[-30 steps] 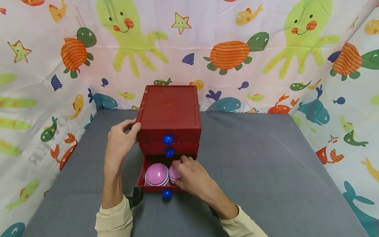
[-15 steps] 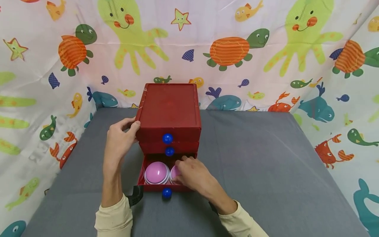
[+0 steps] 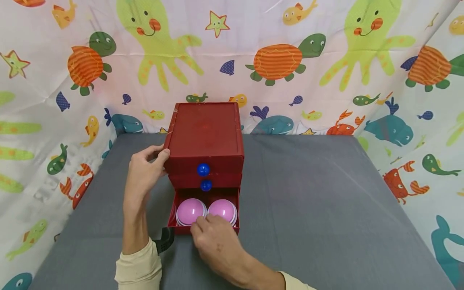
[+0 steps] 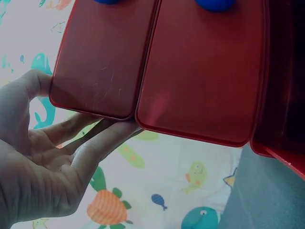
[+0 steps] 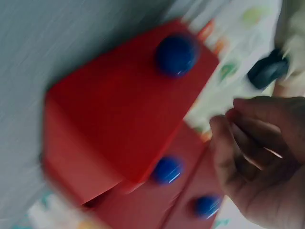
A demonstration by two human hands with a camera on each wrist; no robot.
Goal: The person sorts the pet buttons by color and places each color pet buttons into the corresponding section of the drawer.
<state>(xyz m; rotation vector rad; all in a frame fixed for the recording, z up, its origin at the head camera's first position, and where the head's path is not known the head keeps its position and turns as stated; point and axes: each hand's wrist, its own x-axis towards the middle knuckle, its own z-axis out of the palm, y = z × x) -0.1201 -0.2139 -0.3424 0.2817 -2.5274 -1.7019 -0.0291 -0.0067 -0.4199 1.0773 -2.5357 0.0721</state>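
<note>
A red drawer box stands on the grey cloth, its lowest drawer pulled out. My left hand holds the box's upper left side, thumb at the top edge and fingers against the side. Inside the drawer, side by side, sit two pink domes with white rims, a left dome and a right dome; they look like upturned bowls. My right hand hovers before the drawer, fingers loosely bent and holding nothing. It hides the drawer's blue knob in the head view; the right wrist view shows them apart.
Two upper drawers with blue knobs, the top knob and the middle knob, are closed. Behind and at the sides hangs a curtain printed with sea animals. Grey cloth covers the surface around the box.
My right hand has let go of the right pink dome, leaving it in the drawer, and moved left and toward me. My left hand stays at the box's side.
</note>
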